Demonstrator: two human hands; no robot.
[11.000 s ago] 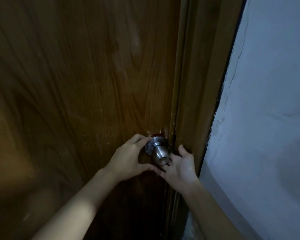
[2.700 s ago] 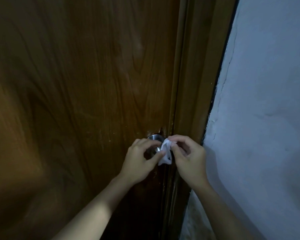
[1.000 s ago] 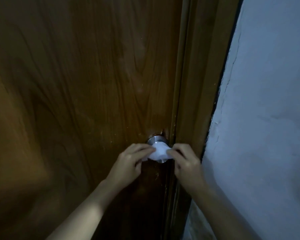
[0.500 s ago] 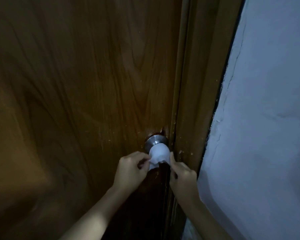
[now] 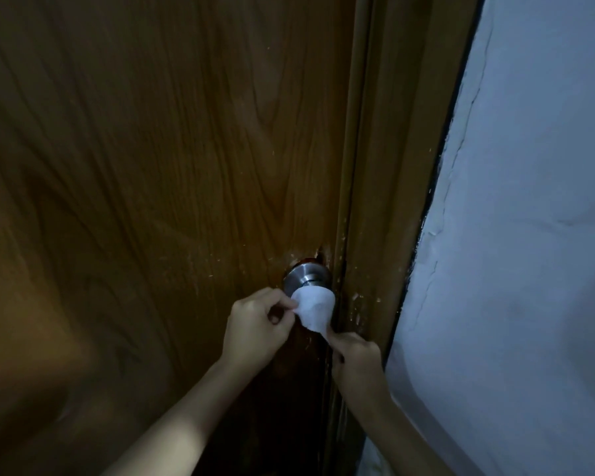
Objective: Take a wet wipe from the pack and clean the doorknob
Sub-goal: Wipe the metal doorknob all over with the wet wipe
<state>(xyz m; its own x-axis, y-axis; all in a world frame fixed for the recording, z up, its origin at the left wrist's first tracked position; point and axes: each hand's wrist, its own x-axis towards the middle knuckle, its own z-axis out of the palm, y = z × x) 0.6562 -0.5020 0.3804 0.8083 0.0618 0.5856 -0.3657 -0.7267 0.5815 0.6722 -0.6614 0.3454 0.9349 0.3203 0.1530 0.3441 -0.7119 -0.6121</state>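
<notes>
A white wet wipe [image 5: 314, 308] is draped over the round end of the silver doorknob [image 5: 306, 275], whose base plate shows above it on the brown wooden door. My left hand [image 5: 256, 328] pinches the wipe's left edge. My right hand [image 5: 356, 355] pinches the wipe's lower right end, below the knob. The wipe is stretched between both hands. The pack of wipes is out of view.
The brown wooden door [image 5: 152, 183] fills the left side, with scratches around the knob. The door frame [image 5: 392, 166] runs beside the knob. A pale plastered wall [image 5: 529, 235] with cracks stands close on the right.
The wipe has been spread over the knob's end. My right hand has dropped lower, pulling the wipe's right end down, while my left hand stays at the left edge.
</notes>
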